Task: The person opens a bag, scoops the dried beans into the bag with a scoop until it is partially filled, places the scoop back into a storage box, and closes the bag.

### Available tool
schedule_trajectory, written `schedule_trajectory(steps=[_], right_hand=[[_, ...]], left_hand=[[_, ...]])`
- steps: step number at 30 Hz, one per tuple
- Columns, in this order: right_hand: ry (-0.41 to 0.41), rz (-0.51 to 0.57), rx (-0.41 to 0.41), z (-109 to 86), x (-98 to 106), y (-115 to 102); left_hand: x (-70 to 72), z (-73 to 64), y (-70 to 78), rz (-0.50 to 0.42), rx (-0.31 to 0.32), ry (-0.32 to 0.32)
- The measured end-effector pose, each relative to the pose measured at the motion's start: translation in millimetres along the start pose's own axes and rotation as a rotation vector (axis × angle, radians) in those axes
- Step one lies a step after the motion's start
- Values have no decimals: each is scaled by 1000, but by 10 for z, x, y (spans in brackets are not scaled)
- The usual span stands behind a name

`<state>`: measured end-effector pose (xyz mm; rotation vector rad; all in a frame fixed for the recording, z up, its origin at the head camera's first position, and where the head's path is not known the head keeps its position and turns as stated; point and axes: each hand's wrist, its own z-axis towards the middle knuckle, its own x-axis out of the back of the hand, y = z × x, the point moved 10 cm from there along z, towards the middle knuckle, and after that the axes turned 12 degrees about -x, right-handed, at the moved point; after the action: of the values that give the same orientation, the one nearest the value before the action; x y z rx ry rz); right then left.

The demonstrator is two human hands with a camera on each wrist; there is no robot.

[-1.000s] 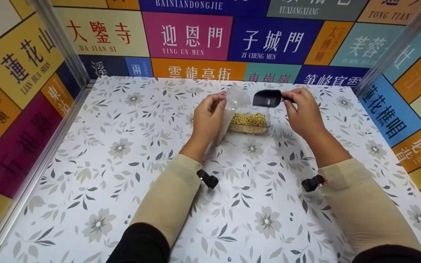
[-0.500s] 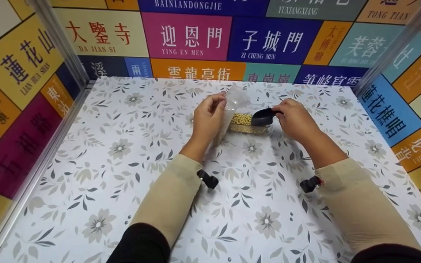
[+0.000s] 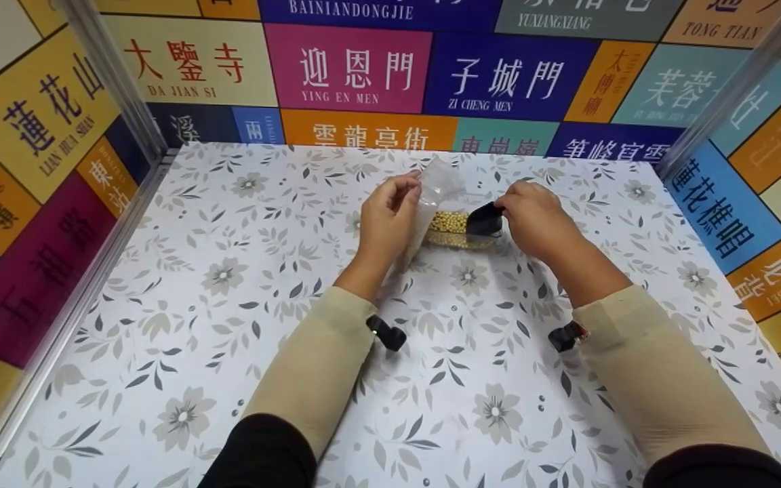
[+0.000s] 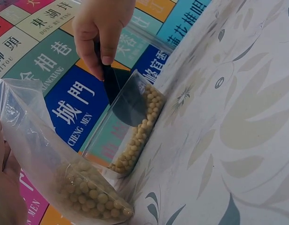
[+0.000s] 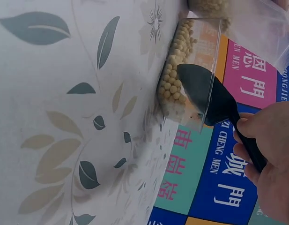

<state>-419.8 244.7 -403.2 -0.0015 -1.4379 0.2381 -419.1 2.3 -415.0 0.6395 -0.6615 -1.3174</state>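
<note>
Near frame centre, the right hand (image 3: 533,217) grips a black scoop (image 3: 484,220), bowl angled down-left into a clear box (image 3: 462,234) of beans (image 3: 448,221). The left hand (image 3: 385,215) pinches a plastic bag (image 3: 439,181); the box wall partly hides the bowl.

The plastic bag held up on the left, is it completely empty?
No, the plastic bag pinched by the left hand has yellow beans in its bottom corner.

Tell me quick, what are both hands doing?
Left hand: pinches the clear plastic bag of yellow beans.
Right hand: holds the black plastic scoop.
</note>
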Motion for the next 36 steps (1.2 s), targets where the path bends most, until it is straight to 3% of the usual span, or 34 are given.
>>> schedule_trajectory(steps=[5,11,27,36], right_hand=[[-14,14,14,10,-72,-46],[-9,109,23,19,-133,-84],[-148,367,-146,121,-498,-42],[-143,432,-194,111,-587,41]], left_hand=[[-14,2,2,-21,-1,-3],[-12,3,-4,-45,8,5],[-15,2,-43,-24,13,-9],[-4,2,-31,-15,6,-12]])
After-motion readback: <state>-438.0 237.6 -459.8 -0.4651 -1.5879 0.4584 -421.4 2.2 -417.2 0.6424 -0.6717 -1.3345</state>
